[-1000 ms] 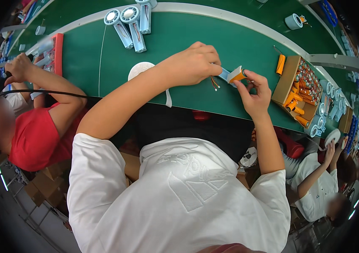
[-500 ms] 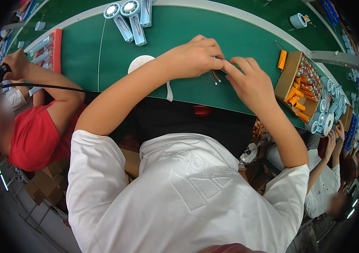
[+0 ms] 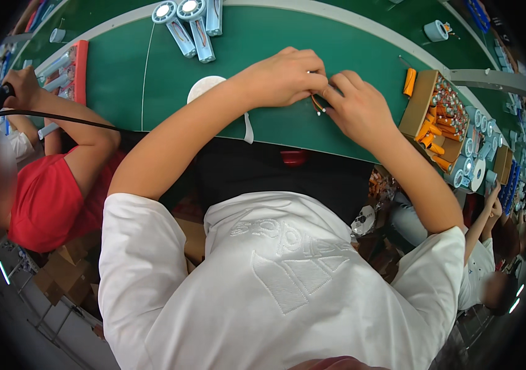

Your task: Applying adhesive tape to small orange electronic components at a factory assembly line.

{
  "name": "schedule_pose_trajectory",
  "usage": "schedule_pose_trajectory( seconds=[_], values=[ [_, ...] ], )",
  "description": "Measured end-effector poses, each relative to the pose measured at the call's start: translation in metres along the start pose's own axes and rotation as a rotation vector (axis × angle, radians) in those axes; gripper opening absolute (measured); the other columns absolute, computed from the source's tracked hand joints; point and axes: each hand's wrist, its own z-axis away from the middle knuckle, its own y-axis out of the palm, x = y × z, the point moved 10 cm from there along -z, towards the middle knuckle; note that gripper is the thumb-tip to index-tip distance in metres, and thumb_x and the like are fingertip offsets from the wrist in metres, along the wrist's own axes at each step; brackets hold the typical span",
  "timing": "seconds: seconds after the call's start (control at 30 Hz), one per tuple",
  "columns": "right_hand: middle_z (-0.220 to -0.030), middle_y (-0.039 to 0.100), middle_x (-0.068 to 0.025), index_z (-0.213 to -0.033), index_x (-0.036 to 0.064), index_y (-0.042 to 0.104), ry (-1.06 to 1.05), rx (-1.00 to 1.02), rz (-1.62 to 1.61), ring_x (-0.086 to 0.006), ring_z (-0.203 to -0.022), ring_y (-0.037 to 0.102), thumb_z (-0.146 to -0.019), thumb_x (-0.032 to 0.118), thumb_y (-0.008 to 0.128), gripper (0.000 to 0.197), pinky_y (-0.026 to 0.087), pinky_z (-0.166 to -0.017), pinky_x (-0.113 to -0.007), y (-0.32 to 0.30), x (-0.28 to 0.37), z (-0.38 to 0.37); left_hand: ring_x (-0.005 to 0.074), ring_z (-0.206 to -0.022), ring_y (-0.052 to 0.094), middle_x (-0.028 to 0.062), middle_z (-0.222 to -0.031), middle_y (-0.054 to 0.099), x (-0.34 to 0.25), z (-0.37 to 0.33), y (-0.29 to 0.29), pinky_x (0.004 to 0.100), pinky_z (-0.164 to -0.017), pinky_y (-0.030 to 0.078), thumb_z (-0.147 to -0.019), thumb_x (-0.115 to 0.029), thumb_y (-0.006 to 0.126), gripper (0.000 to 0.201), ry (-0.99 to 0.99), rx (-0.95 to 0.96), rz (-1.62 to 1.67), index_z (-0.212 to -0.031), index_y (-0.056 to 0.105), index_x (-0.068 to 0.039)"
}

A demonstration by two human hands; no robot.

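My left hand (image 3: 290, 77) is closed in a pinch above the green tabletop, its fingers curled round a small part that they mostly hide. Thin coloured wires (image 3: 316, 103) with small white plugs come out below those fingers. Close against it, my right hand (image 3: 360, 106) is bent inward, its fingertips closed at the wires and the hidden part. Beside my left forearm lies a round white roll of tape (image 3: 204, 86), partly covered by the arm. Its loose white strip (image 3: 248, 128) hangs over the table's near edge.
Several light-blue handheld fans (image 3: 196, 34) lie at the far side. On the right, a cardboard box (image 3: 420, 103) holds orange wired battery packs, with more blue fan parts beyond. A red tray (image 3: 81, 73) stands left. A co-worker in a red sleeve (image 3: 47, 200) holds a black corded tool.
My hands have shifted slightly; the right fingers, raised and spread before, are now curled in nearer the wires. At left, the co-worker's hand and tool have moved a little.
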Motion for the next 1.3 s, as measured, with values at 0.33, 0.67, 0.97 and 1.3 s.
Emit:
schedule_pose_trajectory(
  seconds=[0.33,0.67,0.97,1.3],
  values=[
    [-0.126,0.064,-0.0048,-0.134,0.0078,0.066,0.640,-0.128,-0.826,-0.0116,-0.081,0.063,-0.088,0.014,0.080,0.049,0.047,-0.061,-0.021,0.005,-0.067,0.070,0.0215,-0.109,0.061,0.0004,-0.111,0.063,-0.006,0.001,-0.008,0.0361,-0.100,0.047,-0.088,-0.009,0.075,0.015,0.079,-0.092,-0.050,-0.102,0.073,-0.013],
    [-0.088,0.067,-0.0031,-0.102,0.0021,0.081,0.951,-0.119,-1.298,-0.0087,-0.056,0.054,-0.092,0.014,0.081,0.016,0.042,-0.049,-0.022,0.068,-0.072,0.059,0.0232,-0.104,0.061,0.0019,-0.110,0.064,-0.006,-0.018,-0.005,0.0369,-0.092,0.046,-0.089,-0.009,0.071,0.013,0.009,0.071,-0.074,-0.101,0.073,-0.013],
    [-0.083,0.066,-0.0024,-0.104,0.0025,0.079,1.033,0.006,-1.316,-0.0089,-0.057,0.053,-0.086,0.014,0.086,0.022,0.041,-0.049,-0.022,0.080,-0.061,0.067,0.0237,-0.124,0.056,0.0020,-0.138,0.061,-0.028,0.005,-0.018,0.0451,-0.103,0.039,-0.087,-0.018,0.072,0.014,-0.077,-0.232,-0.178,-0.100,0.074,-0.016],
    [-0.093,0.067,-0.0055,-0.109,0.0048,0.071,0.759,-0.313,-0.656,-0.0114,-0.065,0.055,-0.090,0.013,0.080,0.023,0.044,-0.055,-0.024,-0.009,-0.112,0.024,0.0288,-0.131,0.048,0.0131,-0.150,0.048,-0.026,0.138,-0.076,0.0478,-0.106,0.029,-0.084,-0.028,0.078,0.039,-0.568,-0.550,-0.246,-0.121,0.069,-0.019]
  ],
)
